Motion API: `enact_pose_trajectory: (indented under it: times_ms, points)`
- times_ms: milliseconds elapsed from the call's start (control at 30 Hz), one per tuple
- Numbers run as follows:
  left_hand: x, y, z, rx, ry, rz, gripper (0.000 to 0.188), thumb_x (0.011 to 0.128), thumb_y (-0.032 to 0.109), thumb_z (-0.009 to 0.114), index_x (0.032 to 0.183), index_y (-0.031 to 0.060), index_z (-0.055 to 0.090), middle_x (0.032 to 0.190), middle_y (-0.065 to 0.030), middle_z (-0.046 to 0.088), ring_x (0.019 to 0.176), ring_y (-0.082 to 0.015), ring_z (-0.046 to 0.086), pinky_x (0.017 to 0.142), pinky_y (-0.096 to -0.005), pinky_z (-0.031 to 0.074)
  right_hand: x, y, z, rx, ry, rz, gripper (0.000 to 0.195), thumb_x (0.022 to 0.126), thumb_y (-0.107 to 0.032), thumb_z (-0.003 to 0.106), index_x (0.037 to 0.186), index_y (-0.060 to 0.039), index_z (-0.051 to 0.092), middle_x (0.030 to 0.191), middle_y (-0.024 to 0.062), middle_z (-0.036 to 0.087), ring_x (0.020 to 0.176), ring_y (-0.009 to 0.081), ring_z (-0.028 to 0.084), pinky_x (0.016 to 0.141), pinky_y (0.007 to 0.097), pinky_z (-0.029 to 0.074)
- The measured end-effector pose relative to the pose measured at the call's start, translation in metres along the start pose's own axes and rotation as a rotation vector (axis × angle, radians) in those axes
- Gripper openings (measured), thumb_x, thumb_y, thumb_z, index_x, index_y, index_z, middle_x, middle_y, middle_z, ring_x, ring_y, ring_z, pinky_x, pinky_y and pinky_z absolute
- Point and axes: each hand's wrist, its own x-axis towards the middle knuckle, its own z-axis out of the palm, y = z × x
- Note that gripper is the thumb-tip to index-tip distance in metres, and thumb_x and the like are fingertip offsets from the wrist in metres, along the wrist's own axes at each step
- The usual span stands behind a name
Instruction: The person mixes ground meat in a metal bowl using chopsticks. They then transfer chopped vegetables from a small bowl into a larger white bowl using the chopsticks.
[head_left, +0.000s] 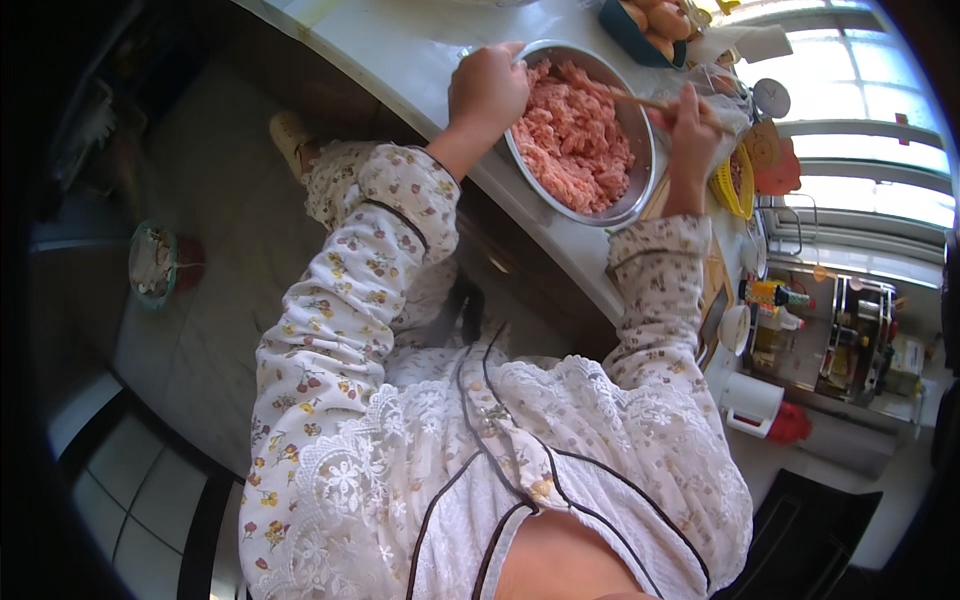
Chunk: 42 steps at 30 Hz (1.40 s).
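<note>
A wide metal bowl (643, 184) stands on the white countertop, holding a large mass of raw minced meat (577, 139). My left hand (489, 86) grips the bowl's rim on its left side. In my right hand (686, 124) are wooden chopsticks (637, 99), held at the bowl's right side. Their tips reach the upper right part of the meat, and I cannot tell how deep they go. The meat's surface is uneven and torn up into clumps. Both sleeves are floral; the right cuff passes over the counter.
Beyond the bowl sits a dark blue container (634, 34) of eggs. A yellow basket (731, 184), a wooden board (716, 277), a white bowl (733, 330), sauce bottles (776, 292) and a white jug (752, 405) line the right. A lined bin (154, 266) stands on the floor.
</note>
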Motion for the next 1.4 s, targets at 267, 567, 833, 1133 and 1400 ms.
enact_pose_trajectory:
  times_ms: [267, 567, 833, 1133, 1400]
  points:
    - [0.002, 0.001, 0.003, -0.035, -0.016, -0.013, 0.028, 0.089, 0.013, 0.056, 0.114, 0.0040, 0.068, 0.098, -0.0187, 0.070, 0.091, -0.0333, 0.068, 0.081, -0.0392, 0.053, -0.074, 0.024, -0.022, -0.071, -0.049, -0.081, 0.038, 0.099, -0.024, 0.055, 0.070, 0.0001, 0.057, 0.060, 0.0073, 0.061, 0.047, 0.0132, 0.061, 0.045, 0.0228, 0.048]
    - [0.000, 0.004, 0.000, -0.022, -0.029, -0.020, 0.030, 0.089, 0.014, 0.056, 0.115, 0.0051, 0.068, 0.101, -0.0196, 0.069, 0.093, -0.0335, 0.067, 0.084, -0.0395, 0.052, -0.043, 0.029, -0.043, -0.059, 0.186, 0.051, 0.037, 0.099, -0.024, 0.055, 0.073, 0.0017, 0.056, 0.061, 0.0087, 0.060, 0.047, 0.0154, 0.062, 0.044, 0.0239, 0.050]
    - [0.003, 0.001, 0.001, -0.009, -0.058, 0.014, 0.030, 0.088, 0.013, 0.056, 0.114, 0.0036, 0.068, 0.101, -0.0196, 0.069, 0.093, -0.0337, 0.067, 0.084, -0.0402, 0.052, -0.027, 0.020, 0.000, 0.035, 0.016, -0.002, 0.036, 0.099, -0.023, 0.056, 0.073, 0.0014, 0.057, 0.061, 0.0093, 0.061, 0.047, 0.0164, 0.062, 0.043, 0.0240, 0.049]
    - [-0.009, 0.003, 0.010, -0.014, 0.076, -0.016, 0.029, 0.090, 0.014, 0.057, 0.115, 0.0039, 0.067, 0.098, -0.0188, 0.070, 0.091, -0.0331, 0.068, 0.081, -0.0392, 0.053, -0.101, 0.024, -0.057, -0.090, 0.152, 0.054, 0.036, 0.099, -0.025, 0.055, 0.075, 0.0009, 0.056, 0.062, 0.0085, 0.061, 0.048, 0.0146, 0.063, 0.046, 0.0231, 0.050]
    - [-0.013, 0.001, 0.005, 0.011, 0.061, 0.022, 0.028, 0.090, 0.015, 0.057, 0.114, 0.0052, 0.068, 0.097, -0.0191, 0.070, 0.091, -0.0336, 0.068, 0.080, -0.0388, 0.053, -0.048, 0.019, -0.028, -0.021, 0.117, -0.030, 0.038, 0.100, -0.023, 0.055, 0.070, -0.0004, 0.054, 0.061, 0.0080, 0.061, 0.048, 0.0126, 0.060, 0.043, 0.0230, 0.047]
